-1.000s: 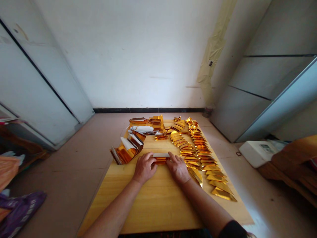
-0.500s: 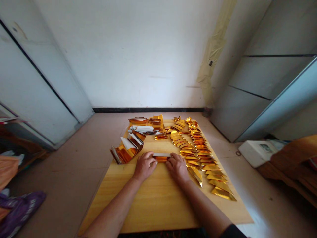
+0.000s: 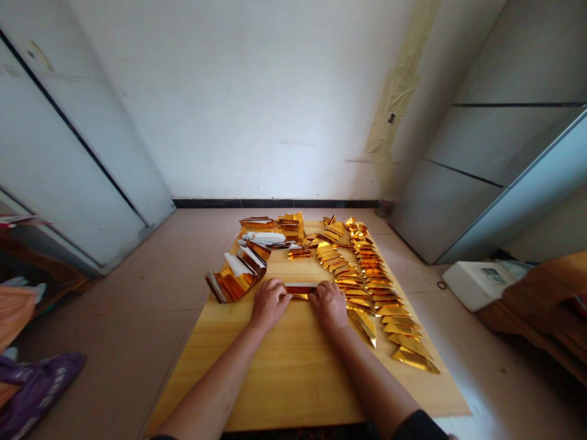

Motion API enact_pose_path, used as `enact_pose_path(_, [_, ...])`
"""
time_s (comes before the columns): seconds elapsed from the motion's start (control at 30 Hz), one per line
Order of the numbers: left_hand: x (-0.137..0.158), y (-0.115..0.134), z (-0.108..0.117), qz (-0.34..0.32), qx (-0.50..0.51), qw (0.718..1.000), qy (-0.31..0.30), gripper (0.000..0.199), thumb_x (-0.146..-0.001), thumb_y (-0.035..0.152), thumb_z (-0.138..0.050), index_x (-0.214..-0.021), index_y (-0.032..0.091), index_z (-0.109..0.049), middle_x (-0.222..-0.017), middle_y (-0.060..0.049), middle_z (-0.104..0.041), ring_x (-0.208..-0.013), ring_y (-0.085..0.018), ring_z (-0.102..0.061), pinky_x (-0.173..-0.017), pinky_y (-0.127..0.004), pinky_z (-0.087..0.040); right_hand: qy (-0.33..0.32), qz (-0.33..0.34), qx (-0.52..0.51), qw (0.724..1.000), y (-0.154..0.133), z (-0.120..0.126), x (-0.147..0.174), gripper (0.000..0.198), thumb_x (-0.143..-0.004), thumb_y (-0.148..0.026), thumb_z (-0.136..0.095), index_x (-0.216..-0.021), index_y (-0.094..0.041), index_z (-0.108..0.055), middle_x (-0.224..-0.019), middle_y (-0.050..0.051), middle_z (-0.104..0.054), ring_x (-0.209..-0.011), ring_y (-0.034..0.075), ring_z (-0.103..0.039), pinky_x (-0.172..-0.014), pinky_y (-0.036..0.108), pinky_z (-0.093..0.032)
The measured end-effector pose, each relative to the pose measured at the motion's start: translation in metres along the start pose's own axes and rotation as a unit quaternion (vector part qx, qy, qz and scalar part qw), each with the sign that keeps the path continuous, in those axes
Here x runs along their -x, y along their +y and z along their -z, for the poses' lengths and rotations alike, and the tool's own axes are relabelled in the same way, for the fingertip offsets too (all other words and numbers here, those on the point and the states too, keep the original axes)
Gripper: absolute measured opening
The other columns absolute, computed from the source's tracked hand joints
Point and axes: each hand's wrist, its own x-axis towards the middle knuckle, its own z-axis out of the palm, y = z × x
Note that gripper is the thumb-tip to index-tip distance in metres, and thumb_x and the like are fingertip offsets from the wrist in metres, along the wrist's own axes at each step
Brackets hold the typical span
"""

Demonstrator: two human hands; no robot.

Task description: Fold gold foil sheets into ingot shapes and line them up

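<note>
A strip of gold foil paper (image 3: 301, 290) with a white back edge lies across the wooden board, partly folded. At its left end my left hand (image 3: 270, 300) grips it between thumb and fingers. My right hand (image 3: 328, 302) pinches the right end the same way. Both ends of the paper are hidden under the fingers. Close to my right hand runs a row of folded gold paper pieces (image 3: 337, 263), with a second row (image 3: 373, 275) beyond it. Left of my left hand are curled stacks of gold and white paper sheets (image 3: 238, 272).
The wooden board (image 3: 257, 379) carries more paper bundles (image 3: 291, 226) and a white roll (image 3: 262, 238) at its far side. Cabinets stand at left and right. A white box (image 3: 472, 284) sits on the floor at right, a purple bag (image 3: 41, 391) at left.
The gold paper between my hands has been folded or rolled further; its white strip looks narrower and a bright gold lower edge shows. Both hands stay in nearly the same place.
</note>
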Motion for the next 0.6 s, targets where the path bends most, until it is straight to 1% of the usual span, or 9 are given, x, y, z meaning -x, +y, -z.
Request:
enact_pose_path(0.17, [0.000,0.005,0.003,0.007,-0.052,0.999,-0.014,0.010,-0.076,0.025,-0.063,-0.069,0.020,-0.059,-0.101,-0.004,-0.062,-0.098,-0.020,-0.055,-0.088,-0.034,-0.042,-0.012,-0.006,0.020,1.000,-0.001,0.000,-0.004,0.021,-0.087,-0.039,-0.054,-0.087,-0.021,-0.064,-0.101,0.006,-0.062,-0.097,0.021,-0.051,-0.073,0.028,-0.035])
enact_pose_path(0.33, [-0.002,0.013,0.009,0.010,-0.115,0.993,-0.037,0.013,-0.078,0.028,-0.062,-0.068,0.020,-0.059,-0.100,-0.005,-0.062,-0.098,-0.021,-0.053,-0.086,-0.035,-0.040,-0.023,-0.016,0.020,0.999,-0.002,0.001,-0.006,0.021,-0.086,-0.038,-0.054,-0.087,-0.020,-0.064,-0.102,0.006,-0.061,-0.098,0.021,-0.051,-0.074,0.029,-0.036])
enact_pose_path(0.47, [-0.003,0.019,0.012,0.014,-0.154,0.986,-0.058,0.015,-0.080,0.031,-0.059,-0.071,0.020,-0.061,-0.100,-0.006,-0.060,-0.098,-0.022,-0.051,-0.085,-0.036,-0.038,-0.022,-0.014,0.020,0.999,-0.002,0.002,-0.007,0.020,-0.085,-0.038,-0.054,-0.088,-0.021,-0.065,-0.102,0.006,-0.061,-0.099,0.021,-0.050,-0.074,0.029,-0.036])
enact_pose_path(0.6, [-0.003,0.023,0.013,0.023,-0.178,0.981,-0.066,0.015,-0.082,0.033,-0.056,-0.079,0.020,-0.063,-0.103,-0.006,-0.059,-0.100,-0.024,-0.050,-0.085,-0.037,-0.038,-0.026,-0.016,0.026,0.999,-0.003,0.003,-0.007,0.019,-0.086,-0.038,-0.054,-0.087,-0.021,-0.064,-0.101,0.006,-0.060,-0.098,0.021,-0.050,-0.073,0.029,-0.036])
